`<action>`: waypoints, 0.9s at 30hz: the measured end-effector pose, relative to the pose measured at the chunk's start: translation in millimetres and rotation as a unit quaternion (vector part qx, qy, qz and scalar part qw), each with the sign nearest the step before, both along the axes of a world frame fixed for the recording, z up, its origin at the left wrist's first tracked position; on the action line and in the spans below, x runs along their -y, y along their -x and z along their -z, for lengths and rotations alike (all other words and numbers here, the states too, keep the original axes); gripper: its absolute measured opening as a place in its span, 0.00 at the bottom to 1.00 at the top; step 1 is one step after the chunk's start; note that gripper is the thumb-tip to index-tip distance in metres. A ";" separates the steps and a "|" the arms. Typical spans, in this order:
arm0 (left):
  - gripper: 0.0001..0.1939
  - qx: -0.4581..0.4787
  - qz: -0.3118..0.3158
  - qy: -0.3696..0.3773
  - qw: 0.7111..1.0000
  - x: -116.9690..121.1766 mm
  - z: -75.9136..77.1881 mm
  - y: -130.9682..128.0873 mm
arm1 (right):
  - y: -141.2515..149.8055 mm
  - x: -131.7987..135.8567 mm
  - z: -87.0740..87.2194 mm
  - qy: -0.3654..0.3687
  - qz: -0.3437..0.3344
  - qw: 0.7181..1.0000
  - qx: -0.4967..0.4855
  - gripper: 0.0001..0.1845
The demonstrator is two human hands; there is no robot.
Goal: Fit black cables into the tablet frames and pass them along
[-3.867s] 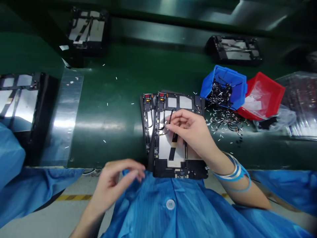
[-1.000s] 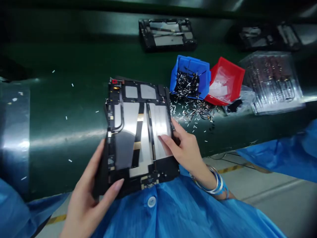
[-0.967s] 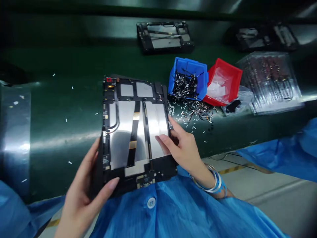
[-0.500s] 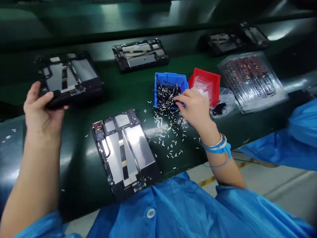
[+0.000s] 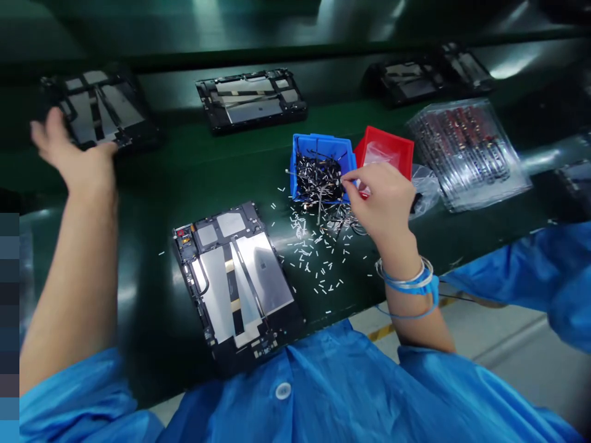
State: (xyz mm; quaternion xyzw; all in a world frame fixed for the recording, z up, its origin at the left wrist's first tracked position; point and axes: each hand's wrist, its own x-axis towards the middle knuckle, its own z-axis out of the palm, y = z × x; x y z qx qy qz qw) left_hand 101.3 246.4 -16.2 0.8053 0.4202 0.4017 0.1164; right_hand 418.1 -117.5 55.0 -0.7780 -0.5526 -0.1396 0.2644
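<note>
My left hand (image 5: 80, 151), fingers spread, is at the near edge of an opened tablet (image 5: 99, 111) at the upper left; whether it touches is hard to tell. My right hand (image 5: 381, 197) is pinched closed at the right rim of a blue bin (image 5: 298, 144) full of thin black cables (image 5: 318, 175). What lies between its fingertips is too small to make out. A second opened tablet (image 5: 263, 271) lies in front of me, its silver panels and ribbon cable facing up. Small white strips (image 5: 314, 246) are scattered between it and the bin.
A red bin (image 5: 397, 147) with plastic bags stands behind my right hand. Clear trays of parts (image 5: 466, 154) are stacked to the right. More opened tablets (image 5: 253, 101) sit along the back. Another person's blue sleeve (image 5: 530, 258) reaches in from the right.
The tablet at the upper left has moved farther back and left, and my left hand's fingers have spread from their grip. My right hand has lifted from the cables toward the bin's right rim.
</note>
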 end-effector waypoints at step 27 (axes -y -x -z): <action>0.12 0.112 0.404 0.607 0.675 268.3 -77.2 -80.3 | 80.7 11.9 -6.2 -0.098 -0.214 0.969 0.081 0.11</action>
